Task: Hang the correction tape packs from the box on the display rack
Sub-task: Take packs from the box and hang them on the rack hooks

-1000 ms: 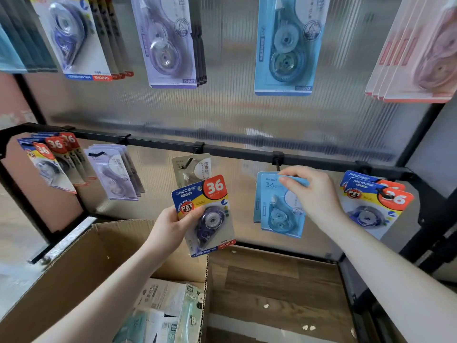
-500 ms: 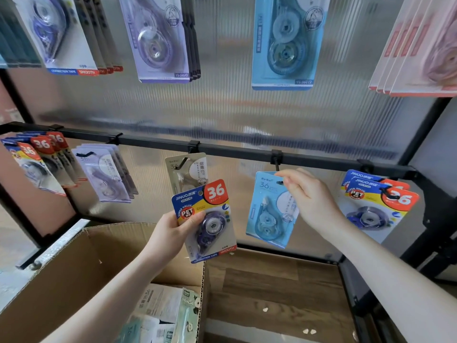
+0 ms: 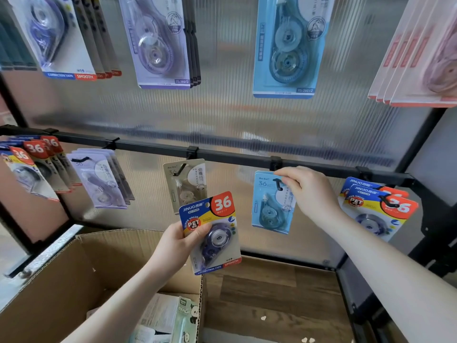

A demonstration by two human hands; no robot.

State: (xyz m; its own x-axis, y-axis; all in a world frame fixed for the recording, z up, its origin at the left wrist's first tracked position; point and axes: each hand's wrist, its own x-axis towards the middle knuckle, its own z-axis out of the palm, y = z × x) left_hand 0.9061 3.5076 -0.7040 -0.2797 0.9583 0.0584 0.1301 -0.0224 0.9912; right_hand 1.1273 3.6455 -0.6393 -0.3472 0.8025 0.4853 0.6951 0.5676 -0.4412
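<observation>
1. The right hand [image 3: 312, 194] pinches the top edge of a light blue pack [image 3: 270, 203] that hangs on a hook [image 3: 278, 184] just left of its fingertips.
2. The left hand [image 3: 176, 243] grips a "36" pack [image 3: 211, 232], lower and to the left.
3. The box [image 3: 81, 273] sits open beneath the left forearm, below the rack bar [image 3: 222, 154].

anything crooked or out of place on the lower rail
Nothing damaged or spilled. The light blue pack hangs slightly tilted on its hook while the right hand pinches its top. The "36" pack in the left hand is not hung yet.
</observation>
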